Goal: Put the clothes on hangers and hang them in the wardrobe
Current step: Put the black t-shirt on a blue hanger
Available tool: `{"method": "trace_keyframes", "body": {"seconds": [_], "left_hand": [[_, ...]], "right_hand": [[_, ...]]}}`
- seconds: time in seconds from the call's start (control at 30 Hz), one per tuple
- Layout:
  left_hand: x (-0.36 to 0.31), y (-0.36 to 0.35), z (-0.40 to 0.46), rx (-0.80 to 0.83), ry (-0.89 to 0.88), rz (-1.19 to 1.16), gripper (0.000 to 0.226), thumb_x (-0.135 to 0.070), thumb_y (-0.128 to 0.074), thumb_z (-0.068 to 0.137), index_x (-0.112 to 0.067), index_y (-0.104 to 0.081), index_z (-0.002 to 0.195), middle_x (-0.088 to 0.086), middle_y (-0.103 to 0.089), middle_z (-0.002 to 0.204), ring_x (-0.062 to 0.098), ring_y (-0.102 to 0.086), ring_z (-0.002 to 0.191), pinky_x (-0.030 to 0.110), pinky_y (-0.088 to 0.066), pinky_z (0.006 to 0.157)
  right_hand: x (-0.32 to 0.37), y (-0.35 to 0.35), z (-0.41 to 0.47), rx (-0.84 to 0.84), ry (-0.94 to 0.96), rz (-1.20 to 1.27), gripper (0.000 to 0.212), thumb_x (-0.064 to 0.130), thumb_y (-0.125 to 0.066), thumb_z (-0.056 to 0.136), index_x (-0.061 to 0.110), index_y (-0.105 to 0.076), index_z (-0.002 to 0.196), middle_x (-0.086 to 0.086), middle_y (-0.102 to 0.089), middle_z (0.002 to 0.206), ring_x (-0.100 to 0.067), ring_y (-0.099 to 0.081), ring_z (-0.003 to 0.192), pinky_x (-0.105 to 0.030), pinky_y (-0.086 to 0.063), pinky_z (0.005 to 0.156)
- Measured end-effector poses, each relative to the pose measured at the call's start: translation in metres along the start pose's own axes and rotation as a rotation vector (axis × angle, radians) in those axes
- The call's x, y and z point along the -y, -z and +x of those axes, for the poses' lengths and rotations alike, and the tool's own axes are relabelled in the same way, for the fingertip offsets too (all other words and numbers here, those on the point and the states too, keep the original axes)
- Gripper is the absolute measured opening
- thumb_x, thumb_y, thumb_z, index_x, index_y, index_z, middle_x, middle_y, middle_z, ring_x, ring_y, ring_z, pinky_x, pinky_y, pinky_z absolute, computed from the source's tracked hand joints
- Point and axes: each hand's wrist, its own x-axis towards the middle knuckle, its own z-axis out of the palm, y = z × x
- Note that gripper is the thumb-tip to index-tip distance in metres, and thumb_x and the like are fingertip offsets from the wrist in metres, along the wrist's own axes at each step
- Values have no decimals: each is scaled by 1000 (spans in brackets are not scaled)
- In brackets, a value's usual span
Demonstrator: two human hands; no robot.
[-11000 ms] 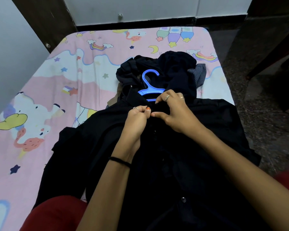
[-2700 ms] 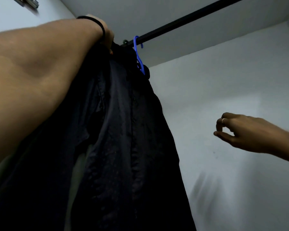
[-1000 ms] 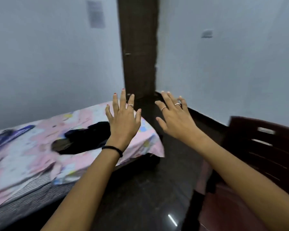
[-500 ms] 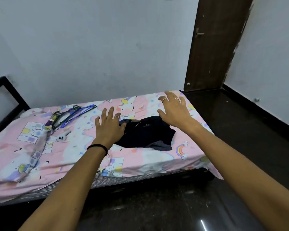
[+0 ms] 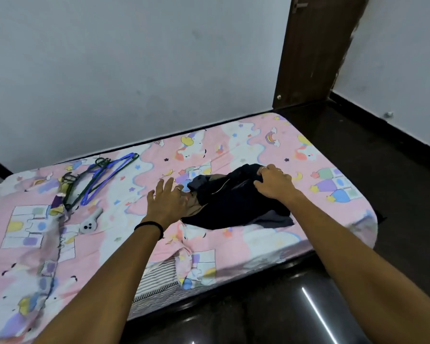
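Note:
A pile of dark clothes [image 5: 236, 204], with a bit of tan fabric showing at its left, lies on the pink cartoon-print bed [image 5: 253, 145] toward the right end. My left hand [image 5: 168, 202] is spread, palm down, at the pile's left edge. My right hand [image 5: 274, 183] rests on top of the pile with its fingers bent over the far edge; no closed grip shows. Several blue and green hangers [image 5: 102, 177] lie together on the bed at the far left, well apart from both hands. The wardrobe is out of view.
A small white object with dark dots [image 5: 91, 222] lies on the sheet below the hangers. A brown door [image 5: 308, 50] stands at the bed's far right corner. Glossy dark floor [image 5: 372, 175] runs along the bed's near side and right end. The sheet's near edge is rucked, baring a striped mattress [image 5: 157, 281].
I have turned from the wardrobe, where the black shirt went onto the rail, back to the bed. Both hands dropped from mid-air onto the dark pile.

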Motion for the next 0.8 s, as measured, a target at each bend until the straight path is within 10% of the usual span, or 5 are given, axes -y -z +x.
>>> {"method": "trace_keyframes", "body": {"seconds": [0.8], "left_hand": [[64,-79,278,590,-227,214,45,-34,-43,96,-15,-47,137,9,-42,141,31,-33,133,43,-33,104]], "right_hand": [[59,-176,193,387,-215,187,45,31,-46,100,9,-40,138,-12,-39,138,-36,-42,125,-50,-39,101]]}}
